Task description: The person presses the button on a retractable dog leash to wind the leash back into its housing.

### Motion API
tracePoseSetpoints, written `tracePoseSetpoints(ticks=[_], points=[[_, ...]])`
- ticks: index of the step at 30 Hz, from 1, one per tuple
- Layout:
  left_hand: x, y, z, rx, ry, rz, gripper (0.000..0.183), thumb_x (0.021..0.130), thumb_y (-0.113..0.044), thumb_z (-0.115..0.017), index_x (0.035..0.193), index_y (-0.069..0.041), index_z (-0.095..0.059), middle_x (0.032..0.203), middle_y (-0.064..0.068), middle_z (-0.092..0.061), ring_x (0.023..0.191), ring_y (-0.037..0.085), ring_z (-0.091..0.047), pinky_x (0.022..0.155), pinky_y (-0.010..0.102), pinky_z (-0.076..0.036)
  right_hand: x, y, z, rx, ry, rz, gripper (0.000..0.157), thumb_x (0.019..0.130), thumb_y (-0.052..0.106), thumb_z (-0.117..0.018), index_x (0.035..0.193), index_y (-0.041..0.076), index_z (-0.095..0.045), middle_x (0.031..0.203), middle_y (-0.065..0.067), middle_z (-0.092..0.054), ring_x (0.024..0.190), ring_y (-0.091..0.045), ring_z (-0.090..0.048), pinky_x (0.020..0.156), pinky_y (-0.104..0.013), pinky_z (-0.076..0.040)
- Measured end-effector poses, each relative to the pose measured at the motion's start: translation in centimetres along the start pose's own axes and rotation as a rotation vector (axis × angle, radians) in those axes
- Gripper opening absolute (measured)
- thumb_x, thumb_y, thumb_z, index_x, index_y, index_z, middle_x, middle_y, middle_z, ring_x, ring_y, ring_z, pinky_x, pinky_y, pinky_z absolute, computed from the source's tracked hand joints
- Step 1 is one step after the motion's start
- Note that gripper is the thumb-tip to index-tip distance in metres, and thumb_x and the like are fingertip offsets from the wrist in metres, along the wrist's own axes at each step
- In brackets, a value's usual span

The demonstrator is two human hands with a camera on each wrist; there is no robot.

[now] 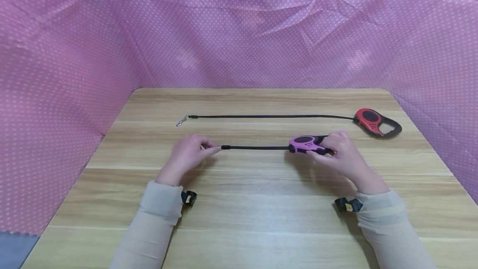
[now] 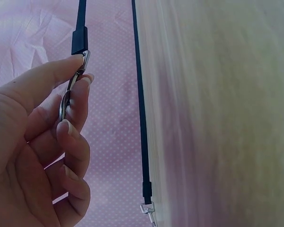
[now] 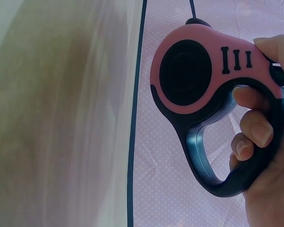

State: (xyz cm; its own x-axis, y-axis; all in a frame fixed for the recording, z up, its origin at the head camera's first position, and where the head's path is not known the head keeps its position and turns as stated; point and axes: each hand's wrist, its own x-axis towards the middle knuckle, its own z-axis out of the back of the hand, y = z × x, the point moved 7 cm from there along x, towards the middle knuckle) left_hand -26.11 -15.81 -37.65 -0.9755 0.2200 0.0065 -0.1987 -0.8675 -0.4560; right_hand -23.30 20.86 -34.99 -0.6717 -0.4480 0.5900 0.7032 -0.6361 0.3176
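My right hand (image 1: 341,155) grips the black loop handle of a pink-purple retractable dog leash (image 1: 303,144), its fingers curled through the loop in the right wrist view. From that casing (image 3: 185,71) a black strap (image 1: 259,148) runs left, straight and taut. At its far end my left hand (image 1: 192,152) pinches the metal clip (image 2: 68,97) between thumb and forefinger, just below the black sleeve (image 2: 79,41). Both hands hold the leash above the table.
Farther back on the wooden table (image 1: 239,219) lies a red retractable leash (image 1: 369,121), its black strap (image 1: 269,116) stretched left to a silver clip (image 1: 181,121). Pink dotted cloth (image 1: 239,32) hangs behind and at the sides.
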Motion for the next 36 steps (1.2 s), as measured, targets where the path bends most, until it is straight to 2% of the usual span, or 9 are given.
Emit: tracePoseSetpoints(ticks=[6, 11, 18, 25, 36], points=[[0.0, -0.1, -0.1, -0.045, 0.010, -0.006, 0.030, 0.090, -0.049, -0.068, 0.094, -0.021, -0.077, 0.094, -0.004, -0.074, 0.085, 0.015, -0.063, 0.076, 0.035, -0.051, 0.1, 0.3, -0.1, 0.005, -0.028, 0.046, 0.020, 0.070, 0.014, -0.083, 0.065, 0.012, -0.064, 0.061, 0.005, -0.059, 0.063, -0.009, -0.046, 0.074, -0.032, -0.034], [0.0, -0.3, -0.1, -0.076, 0.017, -0.005, 0.029, 0.090, -0.047, -0.069, 0.094, -0.020, -0.077, 0.092, -0.004, -0.074, 0.083, 0.015, -0.062, 0.076, 0.034, -0.051, 0.2, 0.3, -0.3, 0.003, -0.019, 0.041, 0.020, 0.070, 0.011, -0.082, 0.066, 0.011, -0.063, 0.062, 0.004, -0.060, 0.064, -0.011, -0.047, 0.076, -0.033, -0.034], [-0.1, -0.5, -0.2, -0.081, 0.018, 0.000, 0.028, 0.090, -0.046, -0.068, 0.096, -0.020, -0.077, 0.094, -0.003, -0.074, 0.084, 0.016, -0.062, 0.076, 0.034, -0.050, 0.1, 0.4, -0.5, 0.003, -0.002, 0.010, 0.024, 0.069, 0.008, -0.083, 0.065, 0.012, -0.060, 0.062, 0.006, -0.056, 0.067, -0.010, -0.045, 0.077, -0.033, -0.034], [-0.2, -0.7, -0.4, -0.095, 0.026, 0.007, 0.026, 0.090, -0.044, -0.070, 0.097, -0.020, -0.077, 0.095, -0.003, -0.074, 0.084, 0.015, -0.062, 0.077, 0.035, -0.050, 0.1, 0.6, -0.8, 0.007, -0.006, 0.027, 0.023, 0.069, 0.010, -0.083, 0.066, 0.011, -0.061, 0.061, 0.007, -0.055, 0.066, -0.009, -0.043, 0.077, -0.034, -0.034], [-0.1, -1.2, -0.5, -0.082, 0.022, -0.021, 0.025, 0.091, -0.042, -0.069, 0.100, -0.020, -0.077, 0.099, -0.003, -0.075, 0.088, 0.016, -0.064, 0.082, 0.037, -0.052, 0.3, 1.2, -1.2, 0.029, -0.003, 0.054, 0.022, 0.072, 0.013, -0.082, 0.067, 0.010, -0.061, 0.062, 0.004, -0.057, 0.066, -0.011, -0.045, 0.078, -0.035, -0.035]])
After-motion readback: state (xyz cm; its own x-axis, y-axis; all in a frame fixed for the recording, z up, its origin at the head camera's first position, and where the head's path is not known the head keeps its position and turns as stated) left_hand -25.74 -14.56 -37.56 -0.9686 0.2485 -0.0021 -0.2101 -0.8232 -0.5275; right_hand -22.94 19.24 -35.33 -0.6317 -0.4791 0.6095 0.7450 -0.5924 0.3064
